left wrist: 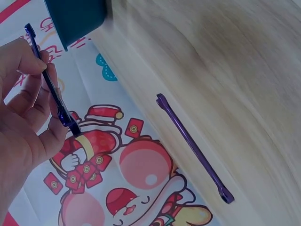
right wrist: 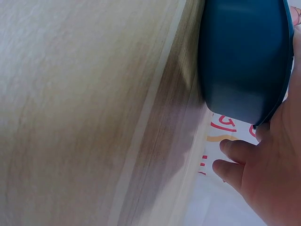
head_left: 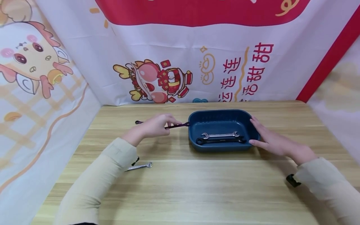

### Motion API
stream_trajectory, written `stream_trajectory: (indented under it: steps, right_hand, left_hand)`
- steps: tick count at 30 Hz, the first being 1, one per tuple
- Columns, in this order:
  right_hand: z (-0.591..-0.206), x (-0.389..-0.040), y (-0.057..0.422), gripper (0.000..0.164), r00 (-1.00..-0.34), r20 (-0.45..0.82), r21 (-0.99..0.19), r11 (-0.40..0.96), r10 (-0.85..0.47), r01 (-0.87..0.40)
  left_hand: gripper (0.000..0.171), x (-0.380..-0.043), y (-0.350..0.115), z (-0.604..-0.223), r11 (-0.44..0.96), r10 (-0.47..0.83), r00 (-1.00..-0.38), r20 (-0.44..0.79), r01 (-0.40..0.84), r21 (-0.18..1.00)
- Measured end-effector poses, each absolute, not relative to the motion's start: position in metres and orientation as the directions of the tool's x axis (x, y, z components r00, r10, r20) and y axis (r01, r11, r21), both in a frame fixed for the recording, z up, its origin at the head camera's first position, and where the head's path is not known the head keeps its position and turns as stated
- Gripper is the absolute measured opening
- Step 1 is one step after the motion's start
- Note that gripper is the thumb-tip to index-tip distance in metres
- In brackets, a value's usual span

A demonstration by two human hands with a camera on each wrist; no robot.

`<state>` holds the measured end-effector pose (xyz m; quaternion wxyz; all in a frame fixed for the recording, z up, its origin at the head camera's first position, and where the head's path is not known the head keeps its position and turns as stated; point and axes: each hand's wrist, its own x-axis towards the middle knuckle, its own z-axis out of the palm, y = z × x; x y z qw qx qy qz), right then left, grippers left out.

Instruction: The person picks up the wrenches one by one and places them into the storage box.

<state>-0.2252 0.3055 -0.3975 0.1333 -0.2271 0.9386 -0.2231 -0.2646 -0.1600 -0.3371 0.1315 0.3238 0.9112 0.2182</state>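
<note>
My left hand [head_left: 157, 125] pinches a dark purple wrench [head_left: 177, 126] between thumb and fingers, its far end right at the left rim of a blue plastic bin [head_left: 219, 149]. A second purple wrench [left wrist: 195, 150] lies on the table beyond that hand, mostly hidden behind it in the head view. Inside the bin, a silver wrench [head_left: 220, 135] lies beside a black wrench [head_left: 222, 140]. At the bin's right end rests my right hand [head_left: 271, 140], thumb and fingers spread along the rim. In the right wrist view, two of its fingers [right wrist: 237, 150] extend past the bin's corner.
Another silver wrench [head_left: 139, 167] lies on the wooden table [head_left: 191, 190], partly behind the left sleeve [head_left: 98, 178]. A printed cloth [head_left: 157, 40] hangs along the back of the table, with more cloth at both sides.
</note>
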Motion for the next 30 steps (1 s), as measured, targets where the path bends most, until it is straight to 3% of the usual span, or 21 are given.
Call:
stream_trajectory:
  steps: [30]
  right_hand:
    - [-0.397,-0.224,0.304,0.093,-0.867,-0.153,-0.488,0.799,-0.475,-0.351]
  left_hand:
    - [0.047,-0.288,-0.108,-0.335,0.626,0.721,-0.689,-0.073,0.602,0.496]
